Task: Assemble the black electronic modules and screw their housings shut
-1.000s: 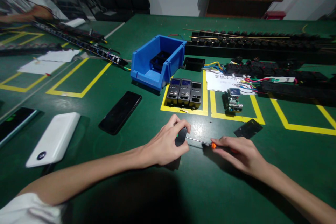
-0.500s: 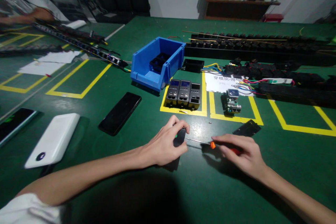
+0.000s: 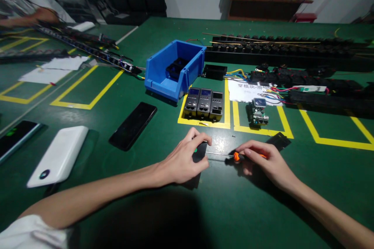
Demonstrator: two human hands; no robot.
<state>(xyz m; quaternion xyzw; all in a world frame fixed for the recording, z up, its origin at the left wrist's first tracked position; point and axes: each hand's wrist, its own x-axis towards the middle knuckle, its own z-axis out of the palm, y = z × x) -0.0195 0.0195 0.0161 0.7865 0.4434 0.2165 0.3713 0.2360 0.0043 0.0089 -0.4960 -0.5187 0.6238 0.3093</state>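
My left hand is closed round a small black module case on the green table, fingers over its top and thumb at the near side. A green dot shows on the case. In my right hand is a screwdriver with an orange handle, held between thumb and fingers. Its thin metal shaft points left and its tip meets the right side of the case; the exact contact point is too small to see. Behind my right hand lies a flat black cover plate. Three black modules with small screens stand beyond my left hand.
A blue bin holding black parts stands behind. An exposed circuit board sits to the right, near black strips with wires. On the left lie a black phone and a white power bank. Another person's arm is at far left.
My right hand's fingers have shifted on the screwdriver handle, as in turning it. The hand sits slightly higher. My left hand and the case have stayed in place.
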